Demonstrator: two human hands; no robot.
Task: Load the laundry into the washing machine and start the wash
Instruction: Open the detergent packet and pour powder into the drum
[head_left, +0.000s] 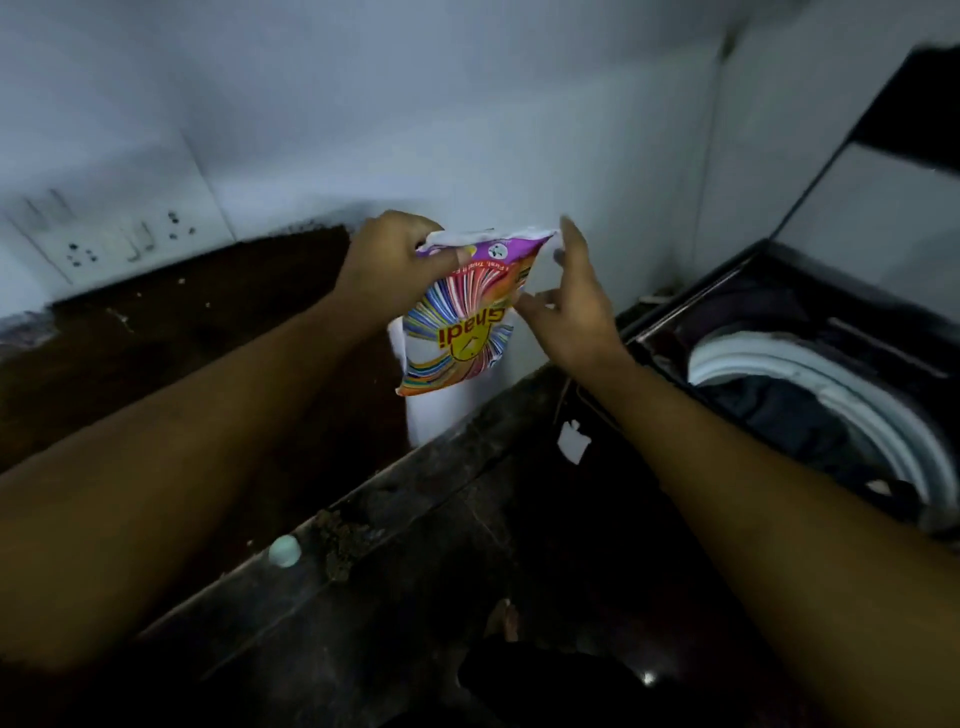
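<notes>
A colourful detergent packet (457, 322) hangs upside down over the dark stone counter, its print inverted. My left hand (395, 260) grips its upper left corner. My right hand (571, 306) pinches the packet's right edge, index finger raised along the top corner. The top-loading washing machine (779, 312) stands at the right with its lid (883, 208) up. Dark laundry (779, 410) lies inside the white-rimmed drum (852, 395).
A dark counter (182, 353) runs along the white tiled wall, with a switch and socket plate (124, 239) at the left. A white container (447, 410) stands behind the packet. A small pale cap (284, 551) and some crumbly dirt (343, 535) sit on the counter's front edge.
</notes>
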